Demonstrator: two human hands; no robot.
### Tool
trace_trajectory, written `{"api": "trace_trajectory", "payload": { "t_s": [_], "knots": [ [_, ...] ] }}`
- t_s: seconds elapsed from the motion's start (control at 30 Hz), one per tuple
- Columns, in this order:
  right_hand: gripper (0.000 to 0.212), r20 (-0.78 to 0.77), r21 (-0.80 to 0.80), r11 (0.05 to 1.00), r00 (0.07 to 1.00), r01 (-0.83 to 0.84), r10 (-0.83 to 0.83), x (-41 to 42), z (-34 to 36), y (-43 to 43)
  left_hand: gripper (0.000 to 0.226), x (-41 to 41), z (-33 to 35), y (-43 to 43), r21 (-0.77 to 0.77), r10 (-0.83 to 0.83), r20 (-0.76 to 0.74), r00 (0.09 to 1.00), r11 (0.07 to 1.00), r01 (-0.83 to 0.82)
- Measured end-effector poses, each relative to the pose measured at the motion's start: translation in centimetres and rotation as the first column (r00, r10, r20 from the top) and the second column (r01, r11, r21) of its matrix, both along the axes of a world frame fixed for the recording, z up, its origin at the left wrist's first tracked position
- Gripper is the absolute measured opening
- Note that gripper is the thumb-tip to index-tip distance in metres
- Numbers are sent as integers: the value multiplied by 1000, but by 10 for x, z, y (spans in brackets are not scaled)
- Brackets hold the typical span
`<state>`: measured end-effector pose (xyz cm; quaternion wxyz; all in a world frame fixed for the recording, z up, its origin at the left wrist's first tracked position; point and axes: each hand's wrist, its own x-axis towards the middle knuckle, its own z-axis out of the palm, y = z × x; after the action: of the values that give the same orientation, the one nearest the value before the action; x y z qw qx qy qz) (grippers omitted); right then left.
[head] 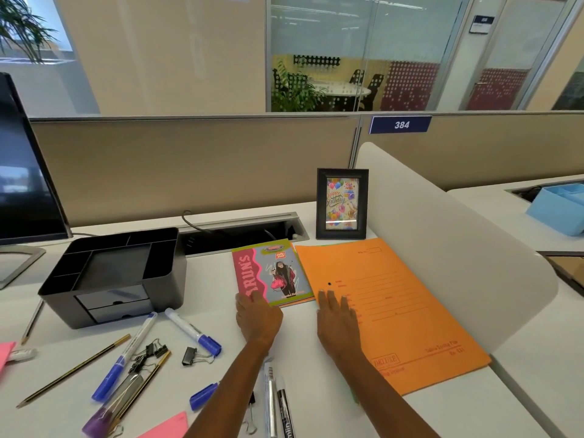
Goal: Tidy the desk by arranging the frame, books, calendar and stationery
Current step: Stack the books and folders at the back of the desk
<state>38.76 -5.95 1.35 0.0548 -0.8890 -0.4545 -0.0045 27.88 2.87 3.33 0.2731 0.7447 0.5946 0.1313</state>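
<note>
Notebook [272,270] lies flat, cover pink and blue.

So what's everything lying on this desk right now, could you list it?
Photo frame: one, black, upright at the back by the divider.
Notebook: one, pink and blue, centre.
Folder: one, orange, right of the notebook.
Organiser: one, black, left.
Markers: two, white with blue caps, in front of the organiser.
Pencils: at least three, black and yellow, front left.
Binder clips: several, black, among the pencils.
Monitor: one, black, far left.
Left hand: touching the notebook's near edge.
Right hand: flat on the folder.
</note>
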Motion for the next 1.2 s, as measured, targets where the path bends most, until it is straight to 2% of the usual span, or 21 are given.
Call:
{"api": "trace_trajectory", "payload": {
  "t_s": [0.13, 0.27, 0.37, 0.5, 0.57, 0.7, 0.8, 0.9, 0.97, 1.03, 1.2],
  "knots": [
    [61, -24, -11, 1000, 1000, 14, -15, 1, -2, 4, 39, -7, -2, 3, 52, -41, 28, 999, 998, 39],
    [62, -74, -1, 999, 996, 46, -46, 1, -3, 3, 48, -7, 5, -2, 164, -68, 23, 997, 984, 63],
    [54, -103, 38, 999, 995, 0, 4, -1, 11, -3, 52, 0, 10, -12, 232, -142, 52, 989, 965, 126],
    [55, -131, 126, 992, 991, 0, 17, 4, 15, -20, 52, 9, 10, -25, 300, -298, -41, 954, 907, 296],
    [56, -115, 183, 982, 993, 53, -32, 1, 20, -31, 51, 12, 10, -31, 310, -372, -99, 923, 869, 384],
    [53, -115, 247, 968, 993, 46, -18, -1, 13, -58, 61, 17, -5, -43, 354, -406, -203, 891, 818, 454],
    [65, -72, 313, 949, 997, 15, 8, -11, 2, -81, 61, 9, -9, -59, 379, -444, -236, 864, 777, 503],
    [60, -52, 401, 915, 997, -34, 59, -25, -7, -99, 59, -9, -14, -71, 377, -429, -231, 873, 788, 487],
    [54, -86, 426, 901, 987, -84, 133, -36, -7, -107, 54, -25, -8, -78, 328, -398, -154, 904, 843, 427],
    [49, -96, 453, 882, 976, -133, 197, -46, -7, -110, 51, -37, -11, -80, 273, -347, -168, 923, 883, 381],
    [53, -78, 447, 863, 951, -235, 299, -64, -2, -91, 52, -59, -10, -75, 224, -239, -97, 966, 941, 255]
  ]
}}
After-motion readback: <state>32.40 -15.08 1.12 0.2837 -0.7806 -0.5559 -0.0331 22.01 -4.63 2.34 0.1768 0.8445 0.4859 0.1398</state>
